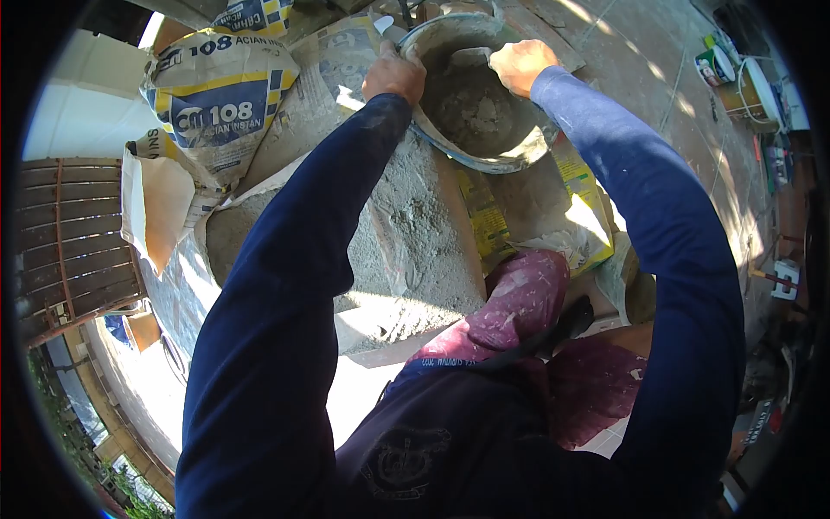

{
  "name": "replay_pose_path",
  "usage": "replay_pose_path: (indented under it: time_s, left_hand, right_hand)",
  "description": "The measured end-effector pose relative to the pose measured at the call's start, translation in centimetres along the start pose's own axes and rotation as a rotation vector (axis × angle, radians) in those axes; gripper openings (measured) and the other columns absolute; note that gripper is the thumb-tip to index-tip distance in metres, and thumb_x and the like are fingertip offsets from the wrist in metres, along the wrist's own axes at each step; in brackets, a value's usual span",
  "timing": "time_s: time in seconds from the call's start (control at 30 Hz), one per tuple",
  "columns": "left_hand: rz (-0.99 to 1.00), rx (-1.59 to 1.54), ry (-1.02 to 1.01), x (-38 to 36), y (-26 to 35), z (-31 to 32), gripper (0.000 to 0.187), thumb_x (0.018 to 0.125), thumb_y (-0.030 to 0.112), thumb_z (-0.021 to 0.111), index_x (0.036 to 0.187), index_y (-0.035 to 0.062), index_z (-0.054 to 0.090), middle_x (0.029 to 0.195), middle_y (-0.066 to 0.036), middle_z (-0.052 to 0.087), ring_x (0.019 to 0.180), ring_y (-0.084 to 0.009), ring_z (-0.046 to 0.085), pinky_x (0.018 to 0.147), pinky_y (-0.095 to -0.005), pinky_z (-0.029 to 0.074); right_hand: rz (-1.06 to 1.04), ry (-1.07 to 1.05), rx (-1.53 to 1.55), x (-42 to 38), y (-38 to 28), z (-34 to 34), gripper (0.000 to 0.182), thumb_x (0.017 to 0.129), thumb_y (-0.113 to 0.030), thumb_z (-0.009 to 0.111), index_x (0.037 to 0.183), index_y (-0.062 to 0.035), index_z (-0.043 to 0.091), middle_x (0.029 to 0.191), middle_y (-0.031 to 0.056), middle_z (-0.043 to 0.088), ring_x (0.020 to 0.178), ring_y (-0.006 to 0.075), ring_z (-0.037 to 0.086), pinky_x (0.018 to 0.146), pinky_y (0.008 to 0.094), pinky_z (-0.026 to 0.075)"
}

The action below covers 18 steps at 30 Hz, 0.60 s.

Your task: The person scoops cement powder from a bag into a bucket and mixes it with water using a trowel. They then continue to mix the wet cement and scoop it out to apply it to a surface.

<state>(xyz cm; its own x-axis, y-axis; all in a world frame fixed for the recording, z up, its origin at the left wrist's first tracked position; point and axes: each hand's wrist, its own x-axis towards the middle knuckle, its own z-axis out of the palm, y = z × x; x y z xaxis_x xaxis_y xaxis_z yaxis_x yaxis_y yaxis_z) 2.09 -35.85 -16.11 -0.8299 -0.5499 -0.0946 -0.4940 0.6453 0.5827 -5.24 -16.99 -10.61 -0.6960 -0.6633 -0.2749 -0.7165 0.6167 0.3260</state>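
Note:
A round bucket with a mortar-crusted rim stands in front of me, with wet grey mortar inside. My left hand is closed on the bucket's left rim, its fingertips partly hidden. Over the right side of the bucket, my right hand is closed in a fist around the handle of a trowel. The mortar-coated trowel blade reaches left from that fist into the bucket, close to the mortar. Most of the handle is hidden by my fingers.
Printed cement bags stand at the left. A block crusted with dry mortar lies below the bucket, beside a yellow bag. My knee is close to the bucket. Buckets stand at the far right on the tiled floor.

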Motion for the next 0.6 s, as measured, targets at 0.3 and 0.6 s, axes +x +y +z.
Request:
replay_pose_path:
  time_s: [0.3,0.6]
  left_hand:
    - [-0.005,-0.008,-0.007,-0.6,0.4,-0.5,0.057,0.096,0.043,0.045,0.136,0.0026,0.044,0.123,-0.026,0.061,0.117,-0.0418,0.057,0.1,-0.0464,0.045]
    - [-0.003,-0.024,-0.012,-0.3,0.4,-0.4,0.055,0.096,0.042,0.045,0.134,0.0026,0.045,0.121,-0.027,0.061,0.116,-0.0417,0.058,0.099,-0.0461,0.045]
  right_hand:
    - [-0.006,-0.612,0.316,-2.4,1.0,-3.5,0.026,0.079,-0.019,0.067,0.1,-0.0023,0.072,0.087,0.0157,0.07,0.075,0.0261,0.069,0.064,0.0384,0.055]
    - [0.306,-0.319,1.656,-5.6,2.7,1.1,0.025,0.088,-0.024,0.067,0.097,-0.001,0.069,0.081,0.0058,0.069,0.053,0.0095,0.056,0.044,0.0253,0.045]
